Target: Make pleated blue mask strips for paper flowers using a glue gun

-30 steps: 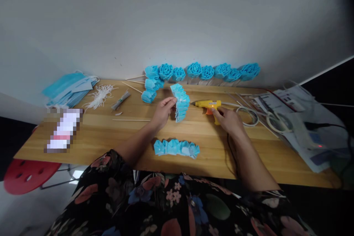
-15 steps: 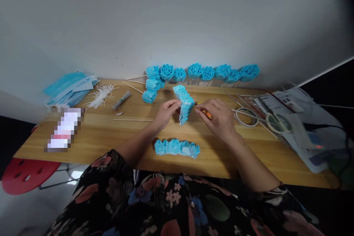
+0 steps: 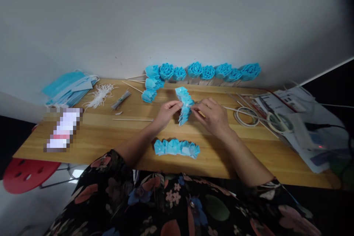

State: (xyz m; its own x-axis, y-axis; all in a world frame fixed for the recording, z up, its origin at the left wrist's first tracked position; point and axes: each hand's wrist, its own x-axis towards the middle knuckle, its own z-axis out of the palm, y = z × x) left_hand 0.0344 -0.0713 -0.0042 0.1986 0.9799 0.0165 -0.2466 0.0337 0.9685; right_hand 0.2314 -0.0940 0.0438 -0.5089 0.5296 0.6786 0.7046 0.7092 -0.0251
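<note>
A pleated blue strip of folded mask fabric stands on end above the wooden table. My left hand pinches its left side. On its right side my right hand has its fingers closed on the strip. A second pleated blue strip lies flat on the table nearer to me. The yellow glue gun is hidden behind my right hand.
Several blue fabric roses line the wall at the back. Blue masks, white elastic loops and a thin wooden stick lie at the left. Cable coils and plastic-covered papers sit at the right.
My right hand let go of the glue gun and moved left to the upright pleated strip, which both hands now pinch. The strip shifted slightly right.
</note>
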